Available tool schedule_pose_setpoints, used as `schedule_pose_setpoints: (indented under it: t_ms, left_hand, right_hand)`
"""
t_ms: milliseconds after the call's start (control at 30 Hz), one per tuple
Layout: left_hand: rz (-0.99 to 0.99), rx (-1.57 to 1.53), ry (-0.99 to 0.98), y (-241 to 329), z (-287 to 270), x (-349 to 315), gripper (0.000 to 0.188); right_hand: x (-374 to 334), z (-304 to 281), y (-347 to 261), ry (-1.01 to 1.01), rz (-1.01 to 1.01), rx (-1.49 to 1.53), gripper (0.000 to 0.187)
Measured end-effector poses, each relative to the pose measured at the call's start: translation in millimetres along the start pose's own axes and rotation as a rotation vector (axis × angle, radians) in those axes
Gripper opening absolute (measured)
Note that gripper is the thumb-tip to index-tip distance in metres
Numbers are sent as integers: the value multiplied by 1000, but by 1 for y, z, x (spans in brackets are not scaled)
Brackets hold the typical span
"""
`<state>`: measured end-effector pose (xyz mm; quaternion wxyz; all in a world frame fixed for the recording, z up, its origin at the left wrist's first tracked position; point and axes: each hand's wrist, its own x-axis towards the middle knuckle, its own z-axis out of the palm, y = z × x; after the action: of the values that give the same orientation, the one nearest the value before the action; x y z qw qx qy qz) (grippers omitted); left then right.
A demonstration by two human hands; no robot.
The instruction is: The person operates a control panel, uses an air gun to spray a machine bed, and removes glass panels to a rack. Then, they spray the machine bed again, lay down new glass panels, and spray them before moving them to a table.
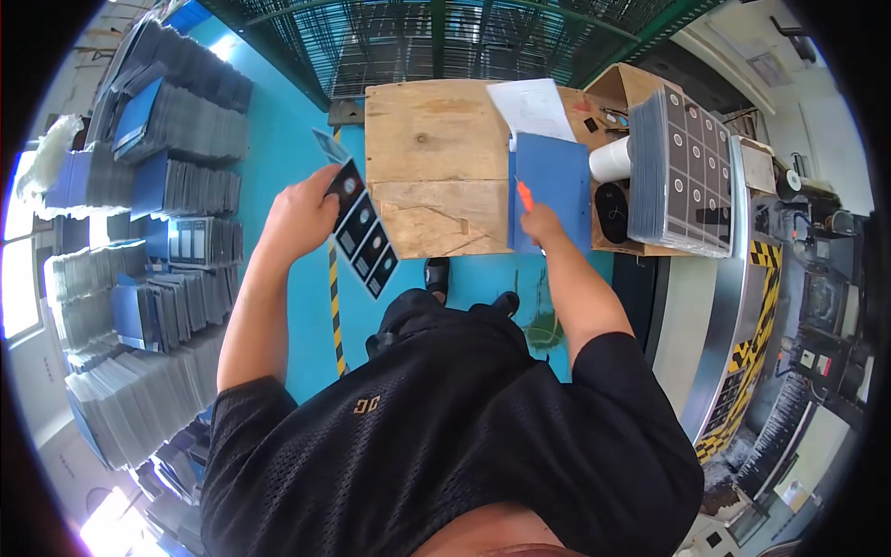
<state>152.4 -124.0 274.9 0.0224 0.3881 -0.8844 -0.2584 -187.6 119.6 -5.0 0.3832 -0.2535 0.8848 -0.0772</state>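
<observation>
My left hand (pixel 299 221) is closed on a dark printed strip (pixel 367 232) with several panels, each carrying a pale round mark, and a light edge. It is held tilted in the air, off the table's left side. Past the fingers a small pale-blue-edged piece (pixel 328 144) sticks out; whether it is part of the strip I cannot tell. Over the near part of a blue board (pixel 555 172), my right hand (pixel 541 227) grips a slim orange tool (pixel 525 196), which looks like a utility knife. Its tip is too small to make out.
The wooden table (pixel 418 121) bears white papers (pixel 534 107), a white roll (pixel 610 161), a black oval object (pixel 611 212) and an upright stack of printed sheets (pixel 682 167). Behind it stands a green wire rack (pixel 436 42). Stacked sheets (pixel 186 121) fill the left side.
</observation>
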Motion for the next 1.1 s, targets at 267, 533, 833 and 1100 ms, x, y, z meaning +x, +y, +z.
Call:
schedule_pose_setpoints:
  t_ms: [267, 533, 833, 1100]
  left_hand:
    - [-83, -480, 16, 10, 15, 38, 46]
    - [3, -198, 84, -20, -61, 19, 43]
    - [18, 277, 28, 4, -79, -7, 39]
    - [129, 210, 43, 29, -66, 1, 38]
  right_hand:
    - [-170, 56, 120, -263, 191, 247, 40]
    - [-216, 9, 57, -25, -62, 140, 47]
    - [-11, -38, -122, -104, -77, 410, 49]
    - [11, -17, -80, -50, 108, 549, 57]
